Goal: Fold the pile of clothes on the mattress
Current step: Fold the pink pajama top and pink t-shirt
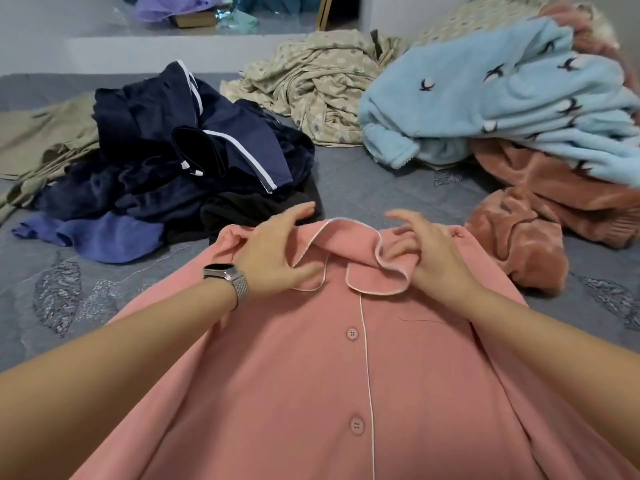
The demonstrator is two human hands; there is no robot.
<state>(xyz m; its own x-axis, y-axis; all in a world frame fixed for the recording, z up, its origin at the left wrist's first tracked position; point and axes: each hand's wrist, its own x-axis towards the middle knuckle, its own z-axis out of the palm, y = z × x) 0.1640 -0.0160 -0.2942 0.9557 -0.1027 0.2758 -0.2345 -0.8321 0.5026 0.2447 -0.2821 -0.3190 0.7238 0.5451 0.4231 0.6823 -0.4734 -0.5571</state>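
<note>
**Collar first, folds later**

On the grey leaf-print mattress sheet (363,174) a salmon-pink button-up pyjama shirt with white piping (329,375) lies face up, spread flat right in front of the person. Both hands are at the collar: the left hand (273,251) rests on the shirt's shoulder with fingers straight and spread, gripping nothing, while the right hand (426,251) has its fingers curled into the collar flap, pinching it. My guess is it's being smoothed so the folds come out square.

No baskets or bins anywhere. The unfolded stuff sits loose behind: a dark navy heap with white stripes (180,161), a beige dotted garment (311,84), a light blue fleece with bird prints (502,98) over a pink velvety one (540,209).
</note>
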